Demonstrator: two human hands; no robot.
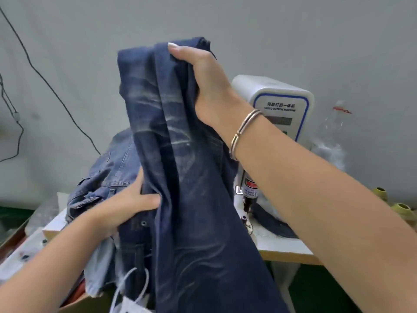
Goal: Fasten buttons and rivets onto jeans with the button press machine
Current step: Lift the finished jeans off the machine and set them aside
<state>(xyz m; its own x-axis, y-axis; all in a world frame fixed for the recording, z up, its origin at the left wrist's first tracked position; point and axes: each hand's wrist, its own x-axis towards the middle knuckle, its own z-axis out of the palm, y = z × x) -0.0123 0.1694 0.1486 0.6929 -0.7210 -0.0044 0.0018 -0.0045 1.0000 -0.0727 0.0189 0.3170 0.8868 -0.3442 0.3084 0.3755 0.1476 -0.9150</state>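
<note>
A pair of dark indigo denim jeans [191, 177] with pale whisker-like fade streaks hangs in long vertical folds through the middle of the view, held up in the air in front of the machine. The cloth looks heavy and stiff, with a small round metal rivet or eyelet showing on a stitched panel at about 8 o'clock from the centre. The right hand [203, 82], at 12 o'clock, grips the top edge of the jeans, thumb laid over the fold and fingers curled behind it; a thin two-band metal bracelet [244, 132] circles its wrist. The left hand [128, 204], at 9 o'clock of the garment, holds the side of the folded denim, thumb in front and fingers tucked behind the cloth. White string loops and a paper tag [133, 297] dangle at 6 o'clock.

Behind the jeans at 9 to 10 o'clock sits a rumpled heap of lighter, washed blue denim garments [108, 175]. At 3 o'clock stands the white, rounded plastic button press machine [279, 102] with a blue-outlined label panel and a dark metal press head below, on a white flat table top [286, 247]. Farther right are a clear crinkled plastic bottle [334, 132] and yellowish thread cones [399, 208]. A thin black cable [45, 80] runs down the grey wall.
</note>
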